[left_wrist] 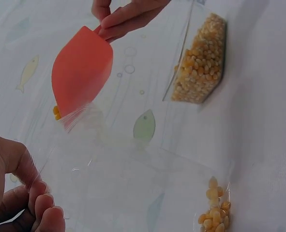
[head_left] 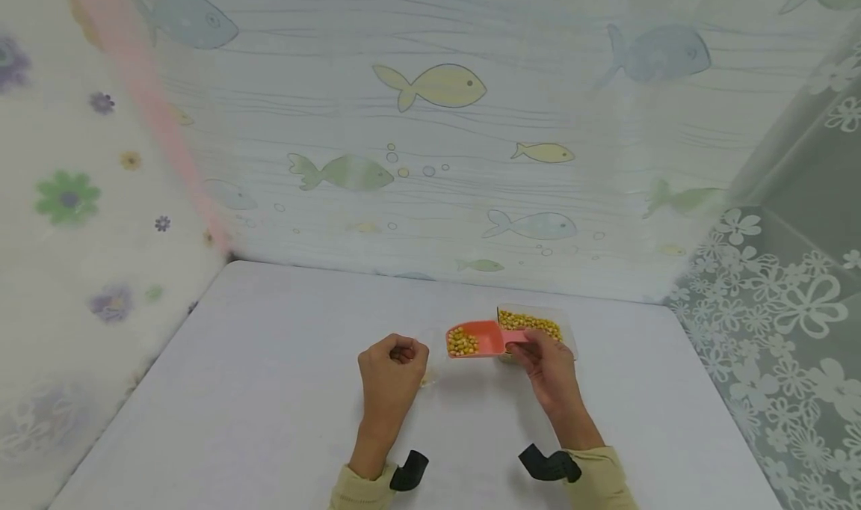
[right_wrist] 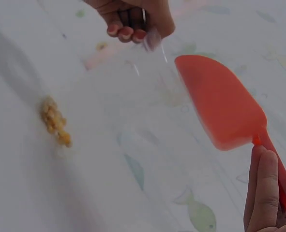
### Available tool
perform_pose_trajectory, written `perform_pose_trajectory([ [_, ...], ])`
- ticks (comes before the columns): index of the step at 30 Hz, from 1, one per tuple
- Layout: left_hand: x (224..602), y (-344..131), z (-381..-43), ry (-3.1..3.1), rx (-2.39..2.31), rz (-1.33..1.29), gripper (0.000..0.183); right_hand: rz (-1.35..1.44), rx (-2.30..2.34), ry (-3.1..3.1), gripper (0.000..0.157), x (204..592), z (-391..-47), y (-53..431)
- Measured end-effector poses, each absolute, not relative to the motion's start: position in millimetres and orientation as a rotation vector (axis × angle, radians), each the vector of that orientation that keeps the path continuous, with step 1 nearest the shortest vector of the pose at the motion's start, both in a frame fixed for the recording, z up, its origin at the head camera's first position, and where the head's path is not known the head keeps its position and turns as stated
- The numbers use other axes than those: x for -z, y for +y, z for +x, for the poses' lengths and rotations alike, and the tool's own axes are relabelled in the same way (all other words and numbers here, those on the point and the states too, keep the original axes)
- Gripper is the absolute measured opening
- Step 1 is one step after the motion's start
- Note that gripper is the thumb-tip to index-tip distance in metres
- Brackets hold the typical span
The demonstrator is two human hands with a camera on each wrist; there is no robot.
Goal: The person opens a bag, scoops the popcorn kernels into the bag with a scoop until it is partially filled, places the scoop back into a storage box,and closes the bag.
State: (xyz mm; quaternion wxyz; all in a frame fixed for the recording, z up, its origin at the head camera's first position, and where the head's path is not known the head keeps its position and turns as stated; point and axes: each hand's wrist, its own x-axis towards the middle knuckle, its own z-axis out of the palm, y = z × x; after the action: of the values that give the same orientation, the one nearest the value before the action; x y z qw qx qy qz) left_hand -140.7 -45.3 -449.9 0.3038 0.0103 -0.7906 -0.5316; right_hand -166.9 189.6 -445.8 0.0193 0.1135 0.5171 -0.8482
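Observation:
My right hand (head_left: 550, 368) grips the handle of a red-orange scoop (head_left: 487, 336), which carries yellow corn kernels (head_left: 461, 342) near its front lip. With thumb and fingers, my left hand (head_left: 393, 372) pinches the top edge of a clear plastic bag (left_wrist: 123, 179). Some kernels (left_wrist: 215, 212) lie at the bag's bottom, seen in the left wrist view. The scoop's lip is at the bag's mouth; whether it is inside I cannot tell. Its red underside faces both wrist cameras, with a few kernels showing at the lip in the left wrist view.
A clear box (head_left: 568, 330) of corn kernels stands on the white table (head_left: 269, 360), behind my right hand. Fish-patterned curtain (head_left: 430, 196) rises behind the table's back edge. Flowered sheets hang at the left (head_left: 74, 286) and right (head_left: 794, 375).

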Motion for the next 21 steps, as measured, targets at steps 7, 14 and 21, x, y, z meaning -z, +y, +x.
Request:
perform_pose_trajectory([
  [7,449,-46,-140,-2.103,1.429,0.038,0.016,0.323,2.637,1.579,0.033,444,-167,180],
  [14,450,-45,-140,-2.116,1.415,0.039,0.014,0.328,2.618,1.612,0.035,444,-168,173],
  [21,449,-45,-140,-2.108,1.419,0.034,0.014,0.326,2.623,1.632,0.029,441,-168,166],
])
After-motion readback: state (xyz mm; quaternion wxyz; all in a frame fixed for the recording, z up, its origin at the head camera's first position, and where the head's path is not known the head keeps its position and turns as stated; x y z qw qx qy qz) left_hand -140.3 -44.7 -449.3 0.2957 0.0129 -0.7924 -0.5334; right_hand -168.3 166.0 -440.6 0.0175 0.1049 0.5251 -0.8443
